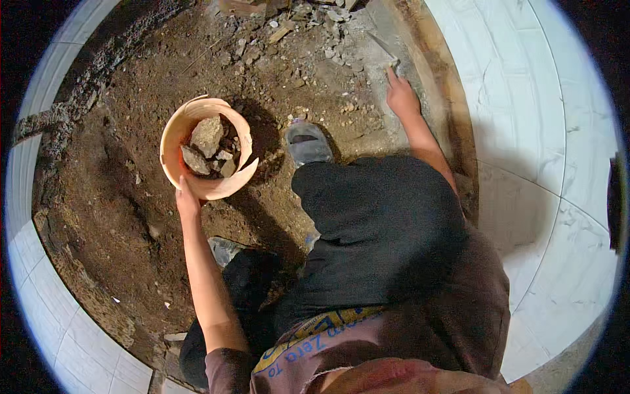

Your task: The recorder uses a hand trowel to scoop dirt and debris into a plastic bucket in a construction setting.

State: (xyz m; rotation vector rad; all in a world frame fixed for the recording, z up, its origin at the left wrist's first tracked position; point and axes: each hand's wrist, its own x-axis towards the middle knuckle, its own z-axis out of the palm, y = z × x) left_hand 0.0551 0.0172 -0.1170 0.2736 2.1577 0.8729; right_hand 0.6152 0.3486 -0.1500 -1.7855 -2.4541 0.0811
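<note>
My left hand (pixel 188 201) grips the near-left rim of a broken-edged, light orange bucket (pixel 170 138), thumb over the edge. Inside the bucket lie several pieces of rubble, the largest a rough stone chunk (pixel 207 135). A curved strip of the bucket's wall stands away at its right side. My right hand (pixel 403 100) rests low over the grey concrete strip at the right, index finger stretched forward. Just past that fingertip lies a thin, long tool or rod (pixel 383 47) with a pale end; whether the finger touches it is unclear. The other fingers are curled and partly hidden.
Bare dirt (pixel 123 162) with loose stones surrounds the bucket. Broken rubble (pixel 334 29) lies ahead. White marbled tiles (pixel 517 88) border the right, and more tiles (pixel 69 315) the left. My sandaled foot (pixel 307 143) stands right of the bucket, near my bent knee.
</note>
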